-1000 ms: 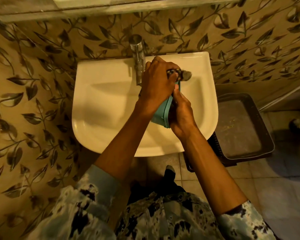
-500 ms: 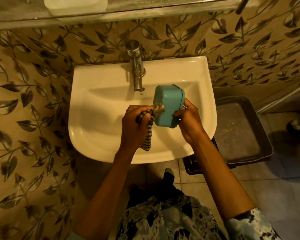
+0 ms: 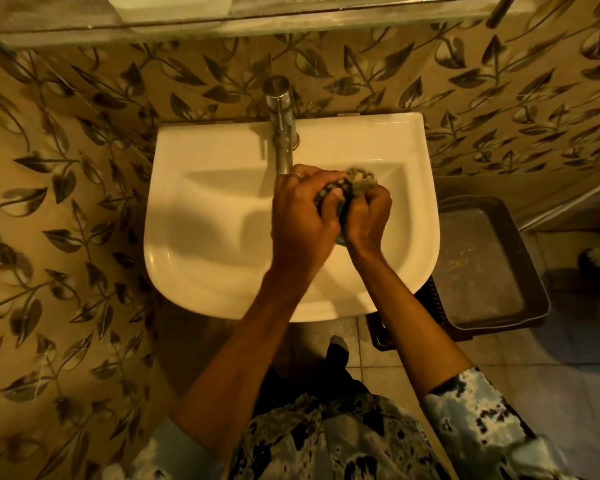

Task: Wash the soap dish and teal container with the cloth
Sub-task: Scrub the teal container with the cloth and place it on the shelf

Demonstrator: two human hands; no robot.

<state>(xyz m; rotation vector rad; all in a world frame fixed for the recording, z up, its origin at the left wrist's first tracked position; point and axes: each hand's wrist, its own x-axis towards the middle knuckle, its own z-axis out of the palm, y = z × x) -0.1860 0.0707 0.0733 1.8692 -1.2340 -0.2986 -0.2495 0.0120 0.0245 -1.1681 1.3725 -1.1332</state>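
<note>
White ceramic sink (image 3: 194,237) sits under my left hand (image 3: 302,220) and right hand (image 3: 368,216), both clenched together around the wadded cloth (image 3: 359,178).

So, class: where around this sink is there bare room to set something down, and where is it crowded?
Free: the basin's left half, between the faucet and the left rim; also the back ledge right of the faucet. Crowded: the basin's right, where the left hand and right hand clutch the cloth.

Both hands (image 3: 329,216) w/ grip on cloth (image 3: 355,180) over sink (image 3: 201,271), under tap (image 3: 280,126)
</note>
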